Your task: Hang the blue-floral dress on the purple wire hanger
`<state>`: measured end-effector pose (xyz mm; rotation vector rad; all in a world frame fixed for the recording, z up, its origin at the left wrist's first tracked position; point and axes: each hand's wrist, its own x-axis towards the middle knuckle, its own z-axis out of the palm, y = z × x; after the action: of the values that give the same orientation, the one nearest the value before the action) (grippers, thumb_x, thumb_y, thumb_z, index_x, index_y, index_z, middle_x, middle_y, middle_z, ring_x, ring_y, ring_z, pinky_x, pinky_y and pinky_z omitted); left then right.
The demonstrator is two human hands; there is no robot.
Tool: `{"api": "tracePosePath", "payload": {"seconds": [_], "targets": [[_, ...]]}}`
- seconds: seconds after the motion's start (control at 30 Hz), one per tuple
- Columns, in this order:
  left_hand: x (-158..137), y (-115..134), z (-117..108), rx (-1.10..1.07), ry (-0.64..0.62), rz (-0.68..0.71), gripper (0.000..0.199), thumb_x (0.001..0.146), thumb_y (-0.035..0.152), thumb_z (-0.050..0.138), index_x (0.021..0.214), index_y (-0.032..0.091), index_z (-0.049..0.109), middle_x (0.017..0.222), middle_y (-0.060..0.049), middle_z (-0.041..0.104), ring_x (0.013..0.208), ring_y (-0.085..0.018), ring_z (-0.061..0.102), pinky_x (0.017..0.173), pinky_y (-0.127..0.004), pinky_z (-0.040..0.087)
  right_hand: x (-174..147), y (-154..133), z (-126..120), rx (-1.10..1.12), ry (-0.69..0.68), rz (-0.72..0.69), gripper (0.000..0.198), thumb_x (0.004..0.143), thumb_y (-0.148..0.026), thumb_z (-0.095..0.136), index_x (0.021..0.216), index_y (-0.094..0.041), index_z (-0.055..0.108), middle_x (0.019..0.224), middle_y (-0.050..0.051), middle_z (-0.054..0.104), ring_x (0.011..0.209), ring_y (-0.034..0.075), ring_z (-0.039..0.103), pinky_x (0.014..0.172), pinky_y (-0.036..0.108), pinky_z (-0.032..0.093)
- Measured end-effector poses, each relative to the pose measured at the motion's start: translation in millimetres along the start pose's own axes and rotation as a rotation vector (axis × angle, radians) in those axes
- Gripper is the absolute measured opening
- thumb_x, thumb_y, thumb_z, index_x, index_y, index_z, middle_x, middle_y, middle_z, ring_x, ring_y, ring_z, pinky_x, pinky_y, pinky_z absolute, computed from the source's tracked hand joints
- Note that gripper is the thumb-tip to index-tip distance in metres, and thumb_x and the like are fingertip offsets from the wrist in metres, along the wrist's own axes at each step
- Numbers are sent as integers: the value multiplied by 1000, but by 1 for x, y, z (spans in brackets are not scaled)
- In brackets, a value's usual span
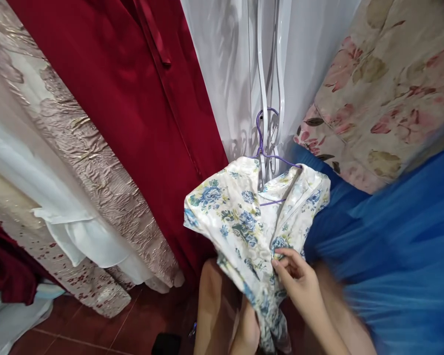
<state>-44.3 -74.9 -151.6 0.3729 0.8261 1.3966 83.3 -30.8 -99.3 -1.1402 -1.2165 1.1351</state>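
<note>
The short-sleeved blue-floral garment [240, 217] extends left of and beyond the right hand [294, 271], its long axis descending from the purple hanger [261, 133]. Nearer the front edge, the right hand pinches it; the left hand [248, 325], partly hidden, cannot be judged.

We count 1 right hand [298, 276], 1 blue-flowered garment [240, 212], 1 purple hanger [260, 133], 1 bright red garment [140, 108], 1 blue garment [403, 246] and 1 black object [166, 343]; the overlapping pale garments [96, 158] we cannot number.

Dark red tile floor [92, 323]; white bars [261, 64] upright; red cloth [133, 123] hanging left, blue fabric [399, 251] right.
</note>
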Motion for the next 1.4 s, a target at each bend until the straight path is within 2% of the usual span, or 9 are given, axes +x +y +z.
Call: {"api": "tracePosePath", "payload": {"seconds": [0.17, 0.33, 0.47, 0.57, 0.7, 0.77, 1.03, 1.23, 1.4], "targets": [[-8, -3, -6, 415, 83, 56, 47, 80, 43, 74, 120, 18, 71, 129, -12, 67, 130, -32, 54, 110, -38, 41, 11, -10, 11, -256, -6, -54, 29, 93, -48, 61, 95, -19, 62, 61, -6, 43, 54, 13, 41, 54, 26, 33], [-15, 3, 5, 442, 54, 144, 41, 85, 36, 67, 122, 18, 68, 120, -12, 70, 118, -31, 62, 103, -39, 47, 2, -9, -5, -323, -27, -65, 29, 98, -48, 52, 91, -21, 59, 62, -5, 43, 55, 14, 43, 55, 27, 34], [-22, -5, 1, 500, 416, 600, 40, 95, 36, 56, 133, 24, 54, 134, -11, 59, 125, -27, 56, 108, -39, 43, -15, -12, -27, -322, 40, -107, 24, 98, -45, 55, 93, -21, 60, 67, -4, 47, 59, 13, 44, 58, 26, 36], [-25, -2, 9, 709, 362, 888, 39, 95, 28, 58, 132, 23, 49, 135, -14, 52, 127, -25, 52, 109, -40, 40, -25, -21, -34, -336, 37, -119, 21, 97, -42, 58, 92, -21, 61, 64, -5, 47, 57, 13, 44, 56, 26, 36], [-19, 14, 44, 887, -84, 737, 29, 97, 22, 55, 126, 21, 54, 124, -12, 60, 117, -23, 58, 102, -37, 45, -34, -36, -33, -350, -66, -151, 17, 97, -38, 59, 93, -22, 63, 66, -3, 54, 58, 13, 50, 55, 25, 40], [-16, 19, 61, 882, -199, 657, 17, 99, 23, 50, 113, 20, 59, 110, -10, 65, 106, -22, 62, 95, -35, 48, -36, -39, -34, -342, -77, -189, 14, 98, -35, 57, 95, -22, 62, 72, -1, 59, 64, 15, 57, 60, 25, 44], [-30, 29, 66, 1016, -332, 650, 12, 99, 21, 45, 92, 20, 55, 85, -5, 61, 81, -18, 59, 75, -29, 44, 1, -50, -44, -515, 63, -473, 6, 96, -28, 59, 94, -22, 61, 70, -1, 64, 58, 14, 60, 57, 25, 46], [-40, 59, 53, 1182, -446, 547, 16, 100, 22, 43, 85, 20, 49, 76, -2, 55, 72, -16, 55, 67, -27, 38, 81, -118, -20, -605, 232, -801, 11, 98, -27, 55, 89, -21, 59, 67, -1, 60, 55, 13, 53, 57, 28, 40], [-46, 70, 41, 1260, -413, 501, 17, 99, 23, 43, 84, 20, 50, 74, -1, 55, 71, -16, 55, 66, -27, 38, 128, -165, -11, -651, 193, -869, 12, 102, -29, 51, 94, -22, 57, 68, -1, 57, 57, 12, 46, 61, 29, 35]]}}
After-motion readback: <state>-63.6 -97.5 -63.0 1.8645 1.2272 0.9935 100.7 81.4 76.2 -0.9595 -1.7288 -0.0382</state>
